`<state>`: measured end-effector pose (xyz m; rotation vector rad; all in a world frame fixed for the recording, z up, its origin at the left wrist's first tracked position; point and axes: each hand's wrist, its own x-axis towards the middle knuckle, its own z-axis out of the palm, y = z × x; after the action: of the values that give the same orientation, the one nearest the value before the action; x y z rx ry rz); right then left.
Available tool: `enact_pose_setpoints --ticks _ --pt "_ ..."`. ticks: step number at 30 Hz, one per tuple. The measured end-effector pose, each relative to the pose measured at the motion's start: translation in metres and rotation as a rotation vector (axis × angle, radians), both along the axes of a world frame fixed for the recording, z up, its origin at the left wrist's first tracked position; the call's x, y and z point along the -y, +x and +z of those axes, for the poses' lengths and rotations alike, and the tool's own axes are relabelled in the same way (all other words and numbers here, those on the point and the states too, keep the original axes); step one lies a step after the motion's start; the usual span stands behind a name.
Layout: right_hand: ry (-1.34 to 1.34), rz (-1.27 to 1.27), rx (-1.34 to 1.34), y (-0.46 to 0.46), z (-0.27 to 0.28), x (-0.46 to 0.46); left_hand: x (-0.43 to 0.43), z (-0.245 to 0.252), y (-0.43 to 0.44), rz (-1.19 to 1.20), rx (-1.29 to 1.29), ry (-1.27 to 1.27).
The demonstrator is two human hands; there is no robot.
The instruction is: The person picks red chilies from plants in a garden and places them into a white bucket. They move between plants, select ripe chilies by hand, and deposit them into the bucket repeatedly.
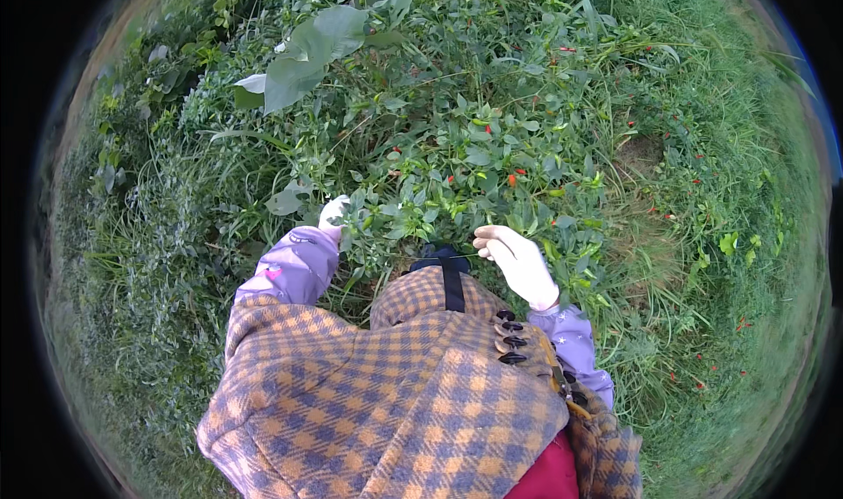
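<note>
My left hand [334,213], in a white glove and a purple sleeve, reaches into the leaves of a chili pepper plant [411,202]; leaves cover its fingers, so its hold cannot be told. My right hand [517,262], also white-gloved, is at the plant's near right side, its fingers bent towards the left. Whether anything is between those fingertips does not show. Red chili peppers [512,181] hang among the leaves beyond my right hand, with green chili peppers [556,193] close by.
Large broad leaves [309,51] rise at the upper left. Dense grass [652,354] grows at the right, with small red peppers [744,324] scattered in it. A dry grass patch [649,255] lies right of the plant. My checked coat [395,400] fills the bottom middle.
</note>
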<state>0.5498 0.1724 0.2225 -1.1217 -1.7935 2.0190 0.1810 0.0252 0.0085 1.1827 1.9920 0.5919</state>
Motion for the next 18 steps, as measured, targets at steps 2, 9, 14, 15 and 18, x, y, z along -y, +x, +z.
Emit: enact_pose_setpoints --ticks 2,9,14,15,18 --pt "-0.060 -0.011 -0.076 -0.030 0.023 -0.008 -0.040 0.046 -0.003 0.281 0.222 0.095" --pt "0.847 0.240 0.016 -0.108 0.015 -0.055 -0.142 0.075 0.023 -0.059 0.292 0.090" --pt "1.112 0.694 0.378 -0.104 -0.042 -0.052 -0.162 0.026 0.039 -0.144 0.326 0.093" --pt "1.120 0.727 0.445 -0.106 -0.037 -0.057 -0.171 0.036 0.039 -0.059 0.351 -0.038" --pt "1.090 0.438 0.483 -0.085 -0.045 -0.071 -0.172 0.033 0.028 0.071 0.377 0.041"
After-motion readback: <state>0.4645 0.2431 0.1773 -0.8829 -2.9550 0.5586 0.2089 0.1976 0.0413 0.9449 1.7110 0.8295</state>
